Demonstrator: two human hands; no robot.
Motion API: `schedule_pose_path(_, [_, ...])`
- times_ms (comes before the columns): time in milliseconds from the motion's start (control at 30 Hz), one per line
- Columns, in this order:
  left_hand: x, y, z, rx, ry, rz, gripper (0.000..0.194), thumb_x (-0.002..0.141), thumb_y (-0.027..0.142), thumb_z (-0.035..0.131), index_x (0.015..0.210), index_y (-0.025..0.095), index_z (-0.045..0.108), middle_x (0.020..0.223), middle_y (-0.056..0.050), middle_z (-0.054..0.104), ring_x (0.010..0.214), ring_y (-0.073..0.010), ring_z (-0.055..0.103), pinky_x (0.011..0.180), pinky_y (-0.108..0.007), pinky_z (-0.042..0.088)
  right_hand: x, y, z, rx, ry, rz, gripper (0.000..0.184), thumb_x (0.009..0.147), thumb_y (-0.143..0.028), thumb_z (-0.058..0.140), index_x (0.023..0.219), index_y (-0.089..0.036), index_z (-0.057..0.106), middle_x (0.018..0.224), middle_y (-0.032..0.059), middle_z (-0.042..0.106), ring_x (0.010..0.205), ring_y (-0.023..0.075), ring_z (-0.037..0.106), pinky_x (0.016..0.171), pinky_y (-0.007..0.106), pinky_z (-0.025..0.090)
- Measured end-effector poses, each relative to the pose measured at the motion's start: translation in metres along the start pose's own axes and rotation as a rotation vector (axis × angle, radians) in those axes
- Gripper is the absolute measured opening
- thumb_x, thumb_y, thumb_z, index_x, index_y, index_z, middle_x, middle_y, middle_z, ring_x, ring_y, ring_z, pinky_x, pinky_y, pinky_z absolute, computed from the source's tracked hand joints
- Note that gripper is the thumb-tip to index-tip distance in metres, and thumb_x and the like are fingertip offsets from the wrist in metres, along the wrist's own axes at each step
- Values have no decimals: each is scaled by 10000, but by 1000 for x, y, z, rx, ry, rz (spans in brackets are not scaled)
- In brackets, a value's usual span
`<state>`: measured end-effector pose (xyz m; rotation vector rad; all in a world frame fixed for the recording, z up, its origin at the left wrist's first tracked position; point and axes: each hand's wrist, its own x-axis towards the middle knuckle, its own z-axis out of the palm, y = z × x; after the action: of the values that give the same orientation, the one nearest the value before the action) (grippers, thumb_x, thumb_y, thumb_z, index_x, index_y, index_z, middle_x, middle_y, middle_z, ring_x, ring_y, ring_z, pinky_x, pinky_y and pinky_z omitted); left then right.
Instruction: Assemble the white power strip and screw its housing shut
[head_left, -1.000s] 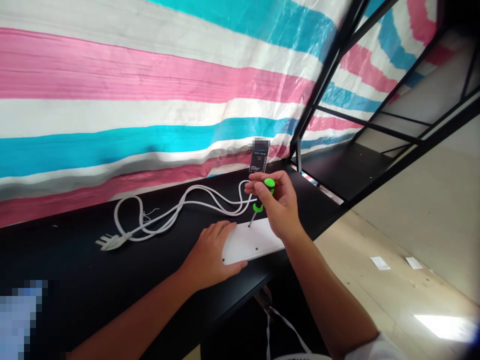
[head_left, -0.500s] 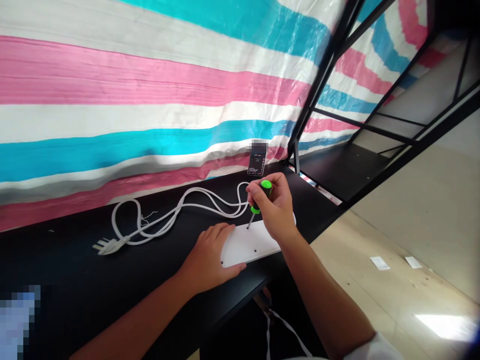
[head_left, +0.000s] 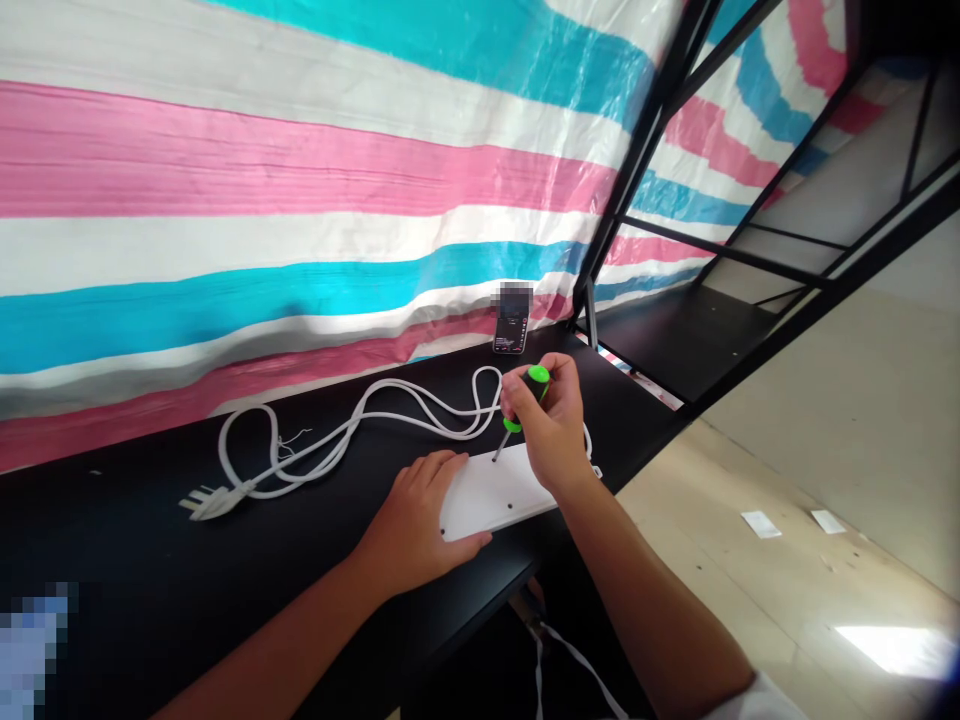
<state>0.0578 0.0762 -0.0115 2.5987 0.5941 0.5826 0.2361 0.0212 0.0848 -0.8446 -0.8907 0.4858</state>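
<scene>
And here we go: the right hand [head_left: 551, 430] is clamped around a bright green-and-black screwdriver [head_left: 534, 392], fingers wrapped over the rounded handle, thin steel shaft slanting down; its tip comes to rest on the long white plastic plate [head_left: 495, 495], right by the plate's upper edge; whether it sits in a screw head is too small to call from here. The left hand [head_left: 424, 510] lies open and flat across the plate's rounded near end, fingers spread on top, well apart from the right hand; the two aren't touching; small dark holes dot the plate between them.

Behind the white plastic plate, a looped white electrical cable [head_left: 360, 420] snakes off to the left, ending in a white flat-pin plug [head_left: 214, 500]; a stretch of that cable curls round beyond the plate's far end. Straight behind the plate, a black smartphone [head_left: 510, 330] stands upright against a pink, white and turquoise striped plastic tarpaulin [head_left: 225, 170], its screen lit, its top blurred out. The plate itself sits on a black tabletop [head_left: 150, 540]; to its right rises a black metal frame [head_left: 637, 170], and further right, down on a pale floor [head_left: 825, 440], lie two white paper slips [head_left: 787, 522].
</scene>
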Motion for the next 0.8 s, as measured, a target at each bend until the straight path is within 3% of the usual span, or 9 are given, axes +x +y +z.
schedule_pose_path(100, [-1,0,0,5,-1,2,857,762,471,846,1474,191,460,1467,-165,535,1305,-380,534,1088,-554,453,-4,-2,-3,13,-81,17,260,1014,-446,668,1149,-261,545,898,-27,606,698,104,565,624,236,464])
schedule_pose_path(200, [-1,-1,0,8,3,5,848,764,471,840,1472,200,462,1464,-163,540,1305,-385,536,1086,-558,454,-5,-2,-4,-12,-123,32,311,1077,-491,529,1194,-226,641,1006,32,623,826,139,625,726,284,520])
schedule_pose_path(300, [0,-1,1,10,10,10,852,761,475,842,1471,191,466,1466,-168,540,1311,-392,535,1087,-559,454,-4,-2,-1,-29,-81,-14,217,1022,-429,665,1097,-235,601,1081,39,662,847,147,660,805,327,558])
schedule_pose_path(433, [1,-1,1,13,11,14,856,761,471,847,1467,170,467,1453,-175,546,1302,-390,540,1079,-559,461,-5,-1,4,-30,-55,-9,387,911,-371,815,1041,-267,467,948,-20,670,720,124,618,714,292,537])
schedule_pose_path(633, [0,-1,0,5,9,17,858,764,465,842,1473,194,443,1453,-170,543,1295,-384,543,1075,-564,459,-6,-3,-2,-63,-130,30,351,1065,-528,527,1239,-243,636,946,15,596,739,138,563,647,284,483])
schedule_pose_path(800, [-1,0,-1,2,7,21,850,775,477,834,1476,215,430,1457,-167,538,1300,-387,541,1075,-560,458,-6,-8,2,-77,-103,21,244,987,-440,712,1070,-238,606,1042,30,663,877,165,673,789,326,572])
